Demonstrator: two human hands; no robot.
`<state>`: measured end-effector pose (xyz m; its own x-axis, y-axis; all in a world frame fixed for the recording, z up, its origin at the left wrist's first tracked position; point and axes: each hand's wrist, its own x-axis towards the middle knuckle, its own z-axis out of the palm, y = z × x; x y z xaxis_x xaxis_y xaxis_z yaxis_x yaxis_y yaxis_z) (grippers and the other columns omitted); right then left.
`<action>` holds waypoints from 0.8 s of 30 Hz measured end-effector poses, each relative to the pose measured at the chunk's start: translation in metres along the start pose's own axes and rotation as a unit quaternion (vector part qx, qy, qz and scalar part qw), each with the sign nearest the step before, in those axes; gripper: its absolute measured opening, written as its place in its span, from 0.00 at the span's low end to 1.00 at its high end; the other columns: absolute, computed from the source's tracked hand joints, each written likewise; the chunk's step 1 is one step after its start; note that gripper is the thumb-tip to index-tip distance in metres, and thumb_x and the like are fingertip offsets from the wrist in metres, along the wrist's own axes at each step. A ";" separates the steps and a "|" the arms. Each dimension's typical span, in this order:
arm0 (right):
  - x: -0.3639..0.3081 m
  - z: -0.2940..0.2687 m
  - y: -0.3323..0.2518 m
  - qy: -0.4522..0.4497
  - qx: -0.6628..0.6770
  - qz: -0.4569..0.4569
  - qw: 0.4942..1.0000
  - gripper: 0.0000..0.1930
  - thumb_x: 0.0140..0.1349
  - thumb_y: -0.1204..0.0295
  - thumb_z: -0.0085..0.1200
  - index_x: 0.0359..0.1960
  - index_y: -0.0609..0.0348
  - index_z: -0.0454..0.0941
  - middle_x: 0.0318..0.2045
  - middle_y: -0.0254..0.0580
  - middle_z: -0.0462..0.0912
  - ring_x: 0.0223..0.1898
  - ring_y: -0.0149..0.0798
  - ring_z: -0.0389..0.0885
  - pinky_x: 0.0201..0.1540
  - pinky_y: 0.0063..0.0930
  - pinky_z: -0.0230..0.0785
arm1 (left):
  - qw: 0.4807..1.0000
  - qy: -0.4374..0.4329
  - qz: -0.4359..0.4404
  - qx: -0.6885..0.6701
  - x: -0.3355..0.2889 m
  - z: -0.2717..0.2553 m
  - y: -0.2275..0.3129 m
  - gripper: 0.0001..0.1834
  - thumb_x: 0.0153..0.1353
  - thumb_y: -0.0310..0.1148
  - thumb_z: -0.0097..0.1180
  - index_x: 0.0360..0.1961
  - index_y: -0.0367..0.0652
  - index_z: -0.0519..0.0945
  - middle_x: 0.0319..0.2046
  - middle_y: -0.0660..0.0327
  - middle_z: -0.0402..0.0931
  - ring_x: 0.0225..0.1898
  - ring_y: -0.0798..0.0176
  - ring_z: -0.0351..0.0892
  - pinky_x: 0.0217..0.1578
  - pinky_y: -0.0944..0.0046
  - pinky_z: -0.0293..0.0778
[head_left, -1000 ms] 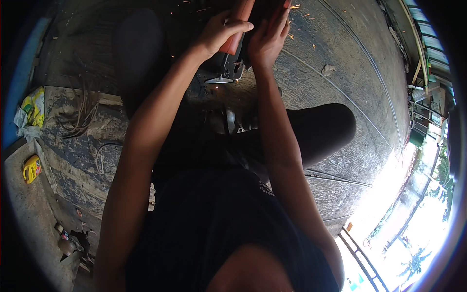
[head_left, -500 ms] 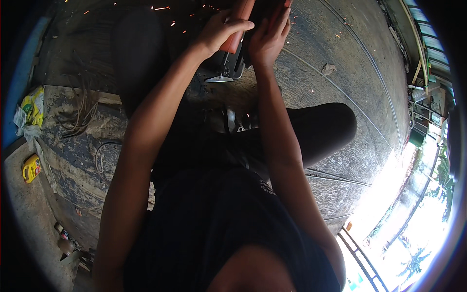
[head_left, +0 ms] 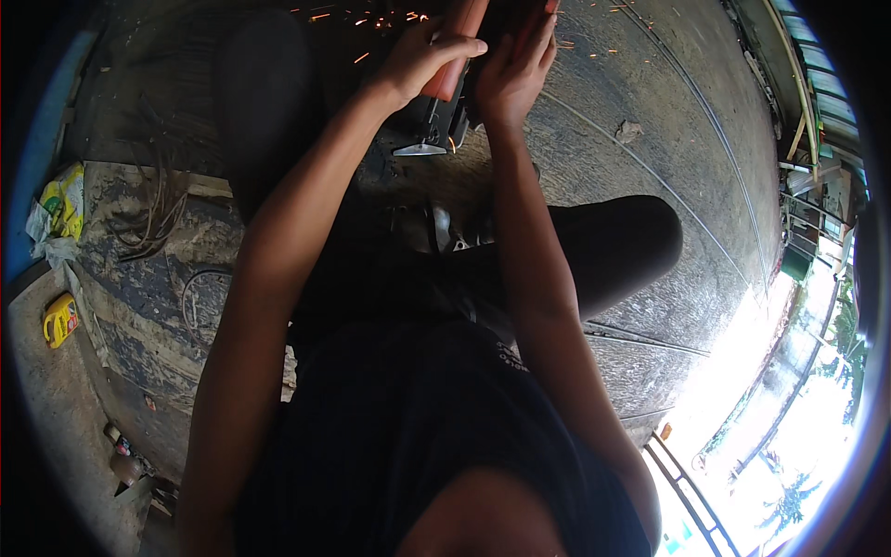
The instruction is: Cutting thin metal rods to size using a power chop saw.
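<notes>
At the top centre, my left hand [head_left: 418,70] is closed round an orange-red rectangular bar [head_left: 457,79], its thumb lying across the top. My right hand [head_left: 517,79], just to the right, grips a second red piece [head_left: 536,28] with thumb and fingers on either side. Its upper end runs out of view, and the space between the pieces is dark. Below the left bar sits a silver metal piece with a wide, flat foot [head_left: 420,149]. Orange sparks [head_left: 390,19] fly on both sides of my hands; their source is hidden.
My bent knee [head_left: 640,241] spreads to the right over rough concrete. Thin rods or cables [head_left: 687,84] run along the floor there. Coiled cable [head_left: 153,227], a yellow-green bag [head_left: 65,204] and a yellow jug [head_left: 60,320] lie at left. Bright daylight enters lower right.
The sparks have shifted and cluster more thickly by my left hand. A small orange glow shows beside the silver foot. My hands have hardly moved.
</notes>
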<state>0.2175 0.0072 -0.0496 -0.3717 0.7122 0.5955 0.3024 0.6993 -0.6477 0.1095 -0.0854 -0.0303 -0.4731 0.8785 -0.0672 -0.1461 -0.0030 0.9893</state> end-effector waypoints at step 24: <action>-0.004 0.005 0.005 0.010 -0.008 0.018 1.000 0.35 0.65 0.76 0.44 0.74 0.59 0.48 0.69 0.60 0.60 0.67 0.67 0.59 0.66 0.51 0.59 | 0.999 -0.020 0.017 0.028 -0.002 0.000 -0.001 0.23 0.54 0.46 0.67 0.44 0.41 0.80 0.32 0.67 0.74 0.36 0.72 0.73 0.39 0.68 0.68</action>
<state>0.2164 0.0080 -0.0576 -0.3420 0.7380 0.5817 0.3290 0.6739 -0.6615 0.1099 -0.0870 -0.0309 -0.4421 0.8965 -0.0290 -0.0806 -0.0075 0.9967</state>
